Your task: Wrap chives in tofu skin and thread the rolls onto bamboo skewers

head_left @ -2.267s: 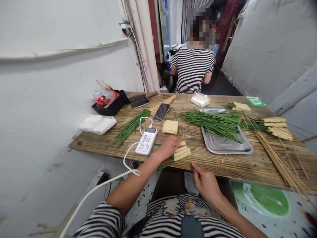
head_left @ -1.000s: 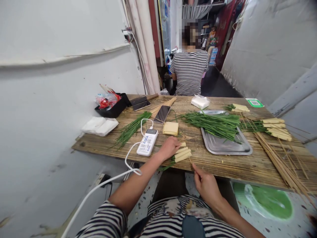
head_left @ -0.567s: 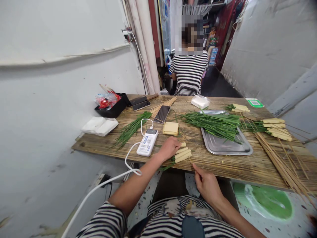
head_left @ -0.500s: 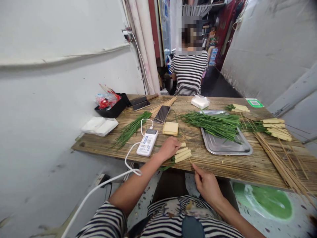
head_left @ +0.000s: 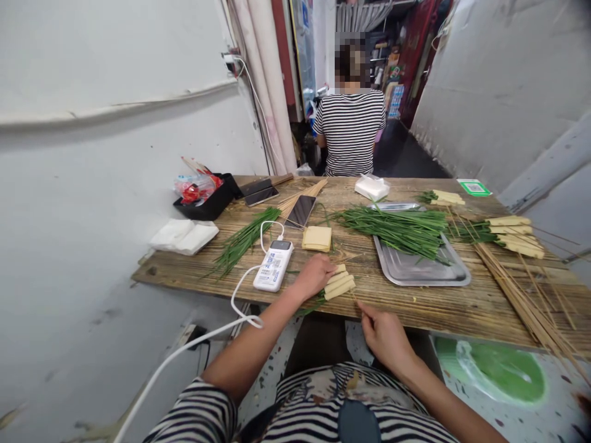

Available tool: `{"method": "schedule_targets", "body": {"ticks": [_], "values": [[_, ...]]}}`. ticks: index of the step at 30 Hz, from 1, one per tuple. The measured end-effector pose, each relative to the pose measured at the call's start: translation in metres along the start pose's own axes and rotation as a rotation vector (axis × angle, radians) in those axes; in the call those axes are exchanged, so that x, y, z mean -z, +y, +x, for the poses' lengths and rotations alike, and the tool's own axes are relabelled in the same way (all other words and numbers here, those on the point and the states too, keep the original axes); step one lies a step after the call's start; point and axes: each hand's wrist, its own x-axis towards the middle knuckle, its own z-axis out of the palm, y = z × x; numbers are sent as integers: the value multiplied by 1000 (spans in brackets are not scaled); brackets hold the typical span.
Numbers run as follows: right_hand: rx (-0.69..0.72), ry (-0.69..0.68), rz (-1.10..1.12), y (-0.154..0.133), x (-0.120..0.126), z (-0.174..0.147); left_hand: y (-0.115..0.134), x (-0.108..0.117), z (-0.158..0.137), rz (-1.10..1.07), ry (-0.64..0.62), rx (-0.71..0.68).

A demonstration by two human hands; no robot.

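Near the front edge of the wooden table lie several pale yellow tofu-skin rolls (head_left: 340,287) side by side, with green chives sticking out of their left ends. My left hand (head_left: 316,275) is closed with its fingertips on the farthest roll. Just right of the rolls, my right hand (head_left: 386,337) pinches a thin bamboo skewer (head_left: 354,298), whose tip reaches the nearest roll. A small stack of square tofu-skin sheets (head_left: 317,238) lies beyond my left hand. Loose chives (head_left: 397,229) are heaped across a metal tray (head_left: 422,279) to the right.
More chives (head_left: 247,240), a white power bank (head_left: 274,266) with cables and a phone (head_left: 301,211) lie left. Finished skewers (head_left: 516,237) and loose bamboo sticks (head_left: 512,289) cover the right end. Behind the table is a person in stripes (head_left: 349,132). A black box (head_left: 205,206) stands far left.
The view has shifted slightly. Both hands keep nearly the same positions at the rolls, and the skewer stays pinched in my right hand.
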Motion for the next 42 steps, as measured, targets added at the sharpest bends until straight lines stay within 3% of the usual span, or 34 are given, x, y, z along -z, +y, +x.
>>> {"method": "schedule_targets", "body": {"ticks": [18, 22, 30, 36, 42], "values": [[118, 194, -13, 9, -33, -5, -3, 3, 2, -70, -17, 13], [110, 143, -56, 7, -32, -2, 0, 4, 1, -75, -3, 23], [-37, -124, -277, -13, -14, 20, -3, 3, -2, -136, 29, 52], [-74, -148, -397, -15, -6, 19, 7, -7, -28, -55, 276, 144], [-57, -120, -447, -10, -8, 18, 20, -26, -51, 11, 312, 81]]}}
